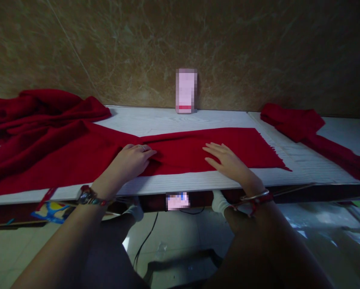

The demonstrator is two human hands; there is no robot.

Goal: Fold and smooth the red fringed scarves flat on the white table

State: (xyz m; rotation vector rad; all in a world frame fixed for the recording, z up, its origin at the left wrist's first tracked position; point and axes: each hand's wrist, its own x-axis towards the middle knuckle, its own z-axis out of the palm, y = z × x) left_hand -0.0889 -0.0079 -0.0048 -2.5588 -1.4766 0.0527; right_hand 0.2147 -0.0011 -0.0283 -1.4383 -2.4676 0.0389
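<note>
Red cloth [183, 154]: lies on the white table [156, 120] under the fingers of both hands, reaching from well left of the left fingertips to past the right hand.
Left hand [135, 159]: fingers close together and loosely bent, tips on the cloth, pointing toward the other hand; whether they pinch any fabric cannot be told.
Right hand [228, 161]: palm side down, fingers nearly straight and slightly fanned on the cloth, thumb held apart from them.
Cloth's shape: a narrow, mostly flat strip between the two sets of fingers, creased along its far edge; left of the left hand it widens into slack folds.
Cloth's end: right of the right fingers, a slanted edge frayed into short threads.
Cloth's surface: deep, matte red.
Red heap [53, 104]: beyond and left of the left fingers, crumpled in rounded folds; whether it joins the strip cannot be told.
Second red piece [297, 124]: right of the right fingers, apart from the strip, bunched, with a tail trailing away rightward.
Table top: pale boards with wood grain.
Wall [180, 44]: beyond the fingers, brown with light veins.
Jewellery: ring [143, 148] on a left finger, silvery bangle [255, 196] at the right wrist.
</note>
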